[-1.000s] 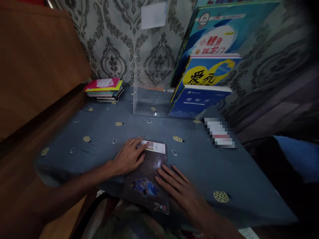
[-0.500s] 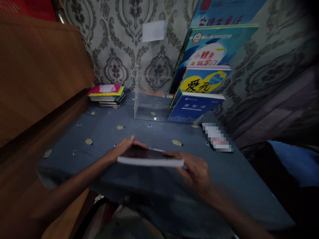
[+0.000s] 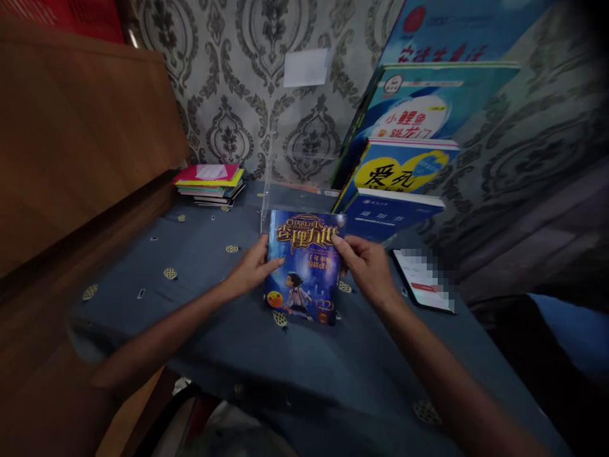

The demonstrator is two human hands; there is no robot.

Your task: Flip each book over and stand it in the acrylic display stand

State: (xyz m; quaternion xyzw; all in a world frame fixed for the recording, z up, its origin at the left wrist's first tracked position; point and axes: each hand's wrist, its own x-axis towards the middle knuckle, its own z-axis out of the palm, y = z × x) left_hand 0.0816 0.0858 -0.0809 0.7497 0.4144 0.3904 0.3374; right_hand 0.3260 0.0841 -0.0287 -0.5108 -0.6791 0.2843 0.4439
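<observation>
A wall [image 3: 266,32] covered in grey scrolled paper stands behind a table [image 3: 342,374] spread with a dark blue-grey cloth, and a brown wooden cabinet [image 3: 90,127] rises along the left side. Toward the back of the table is a clear plastic stand [image 3: 304,202], and at its right end four books lean back in steps: a tall blue book [image 3: 451,32] rearmost, then a teal book [image 3: 476,105], a blue and yellow book [image 3: 380,171], and a dark blue book [image 3: 390,216] in front. A low stack of books [image 3: 209,187], pink and yellow on top, lies near the cabinet. In front of the stand, the person holds a blue-purple storybook [image 3: 304,273] with its cover toward the camera and the title upright; whether its bottom edge touches the cloth cannot be told. The left hand [image 3: 250,266] grips the left edge, thumb on the cover; the right hand [image 3: 368,266] grips the upper right edge, thumb likewise on the front. Just right of the right hand lies a phone [image 3: 423,282], its screen blurred out. A small white paper [image 3: 307,68] hangs above the stand; the cloth's printed pineapples [image 3: 170,273] are smaller.
</observation>
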